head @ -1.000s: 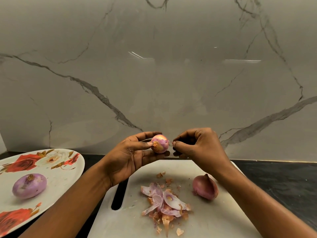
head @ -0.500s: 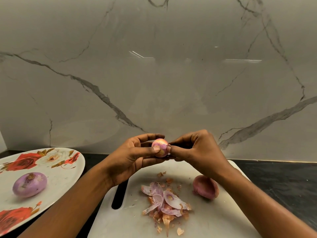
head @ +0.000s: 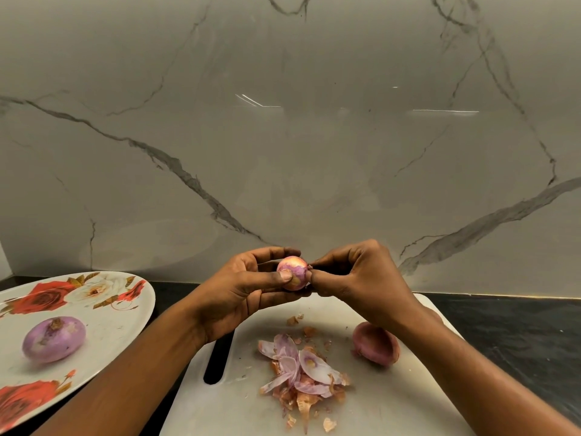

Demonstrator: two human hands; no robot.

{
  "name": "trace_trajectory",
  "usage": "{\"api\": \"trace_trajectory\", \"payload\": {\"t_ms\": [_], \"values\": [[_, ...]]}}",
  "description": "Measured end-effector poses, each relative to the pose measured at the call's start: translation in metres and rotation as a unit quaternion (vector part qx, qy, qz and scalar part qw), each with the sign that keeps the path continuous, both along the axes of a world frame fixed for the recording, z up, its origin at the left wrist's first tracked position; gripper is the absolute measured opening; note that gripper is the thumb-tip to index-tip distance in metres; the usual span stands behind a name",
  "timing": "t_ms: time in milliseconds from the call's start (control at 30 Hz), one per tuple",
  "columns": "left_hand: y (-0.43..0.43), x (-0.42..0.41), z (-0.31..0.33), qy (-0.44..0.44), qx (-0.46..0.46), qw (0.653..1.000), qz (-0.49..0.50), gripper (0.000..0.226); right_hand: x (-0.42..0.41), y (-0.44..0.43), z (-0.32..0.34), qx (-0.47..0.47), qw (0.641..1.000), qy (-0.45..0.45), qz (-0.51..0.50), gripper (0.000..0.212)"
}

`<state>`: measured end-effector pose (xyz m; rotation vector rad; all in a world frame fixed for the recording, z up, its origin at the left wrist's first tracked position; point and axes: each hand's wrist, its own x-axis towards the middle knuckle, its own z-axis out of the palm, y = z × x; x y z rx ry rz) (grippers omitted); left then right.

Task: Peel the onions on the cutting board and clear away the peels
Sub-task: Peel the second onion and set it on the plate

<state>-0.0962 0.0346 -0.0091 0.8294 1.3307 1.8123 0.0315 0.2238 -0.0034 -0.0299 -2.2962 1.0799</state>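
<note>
Gripping the onion (head: 293,272) above the cutting board (head: 393,401) in curled left hand (head: 239,297) fingers, pinching its skin edge with right hand (head: 355,278) fingers; probably light, slippery where bare, so best taken by the lifted papery edge.

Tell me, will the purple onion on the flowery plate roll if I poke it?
The peeled purple onion looks rounded, so it would probably roll, wobbling since it is egg-shaped. The white rose-patterned plate seems smooth, so it may slide too.

no readable text, label, brand, number or sign on any surface in view
</note>
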Motion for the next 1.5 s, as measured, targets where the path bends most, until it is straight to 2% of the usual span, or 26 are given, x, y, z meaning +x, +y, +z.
{"api": "trace_trajectory", "payload": {"t_ms": [367,500,567,1100,1333,1500], "values": [[-0.0006,-0.0027,0.0002,-0.029,0.030,0.999,0.001,0.049,-0.0014,0.0023,0.0022,-0.037,0.999,0.015,0.009,0.008],[-0.0004,-0.0020,0.0005,-0.021,0.025,0.999,0.015,0.053,0.0004,-0.0025,-0.0012,0.030,0.999,0.017,0.010,0.022],[-0.0001,-0.0011,0.0002,-0.019,0.020,0.999,0.017,0.053,-0.0002,-0.0028,-0.0026,0.051,0.998,0.021,-0.006,0.017],[0.0010,-0.0002,0.0000,-0.010,0.015,1.000,0.010,0.054,-0.0004,0.0007,-0.0016,0.045,0.998,0.038,-0.024,0.003],[0.0004,-0.0032,-0.0003,0.013,0.003,0.999,0.044,0.054,-0.0002,0.0000,-0.0010,0.062,0.998,0.023,-0.002,0.017],[0.0008,-0.0011,-0.0002,0.029,-0.005,0.998,0.050,0.054,-0.0001,-0.0010,-0.0036,0.077,0.997,0.024,-0.017,0.016]]}}
